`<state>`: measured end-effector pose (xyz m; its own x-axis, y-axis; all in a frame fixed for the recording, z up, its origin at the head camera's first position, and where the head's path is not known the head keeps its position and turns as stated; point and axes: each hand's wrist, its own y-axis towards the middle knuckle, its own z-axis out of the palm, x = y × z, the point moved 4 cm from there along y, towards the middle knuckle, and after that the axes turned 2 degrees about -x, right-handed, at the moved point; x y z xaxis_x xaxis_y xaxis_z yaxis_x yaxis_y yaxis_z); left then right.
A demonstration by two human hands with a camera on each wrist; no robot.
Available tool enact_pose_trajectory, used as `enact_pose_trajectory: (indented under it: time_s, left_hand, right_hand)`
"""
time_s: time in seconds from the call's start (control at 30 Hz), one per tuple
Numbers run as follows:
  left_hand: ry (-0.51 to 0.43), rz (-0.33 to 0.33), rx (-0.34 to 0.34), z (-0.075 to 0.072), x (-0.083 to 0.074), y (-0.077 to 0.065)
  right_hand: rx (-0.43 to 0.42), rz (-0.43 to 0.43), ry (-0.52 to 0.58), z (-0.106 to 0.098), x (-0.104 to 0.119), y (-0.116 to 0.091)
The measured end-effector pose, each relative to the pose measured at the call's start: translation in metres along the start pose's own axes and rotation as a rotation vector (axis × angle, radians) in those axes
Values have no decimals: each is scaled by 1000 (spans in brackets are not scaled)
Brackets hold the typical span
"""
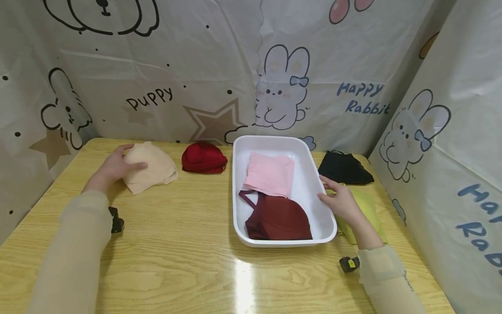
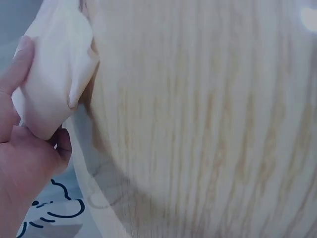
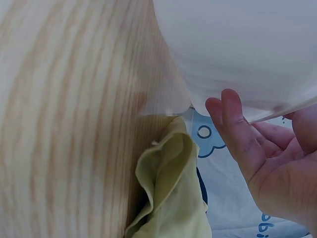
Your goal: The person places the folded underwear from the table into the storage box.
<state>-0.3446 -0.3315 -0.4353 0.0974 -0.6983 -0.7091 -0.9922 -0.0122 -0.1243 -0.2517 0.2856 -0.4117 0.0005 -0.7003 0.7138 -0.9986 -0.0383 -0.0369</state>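
Observation:
On the left of the table, my left hand grips the edge of a beige bra, thumb on top. In the left wrist view, the bra's soft cup sits between thumb and fingers. My right hand holds the right rim of a white plastic basin; in the right wrist view its fingers touch the outer wall. A pink folded garment lies inside toward the back, with a maroon bra in front of it, one strap looped out.
A bundled red bra lies between the beige one and the basin. Right of the basin are a black garment and a yellow-green garment, partly behind my right hand. A printed cloth hangs along the table's back and sides.

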Motion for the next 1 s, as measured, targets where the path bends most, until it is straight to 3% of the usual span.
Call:
enact_pose_trajectory:
  time_s: [0.17, 0.37, 0.67, 1.0]
  left_hand:
    - [-81, 18, -60, -5, -2, -3]
    - [-184, 16, -58, -11, -11, -9]
    - [-157, 11, -36, -18, -20, -16]
    - [-158, 71, -43, -21, -33, -23]
  right_hand:
    - [0, 1, 1, -1, -2, 1]
    - [-4, -8, -2, -1, -1, 1]
    - [2, -14, 11, 1, 3, 0]
    - [-5, -19, 14, 0, 2, 0]
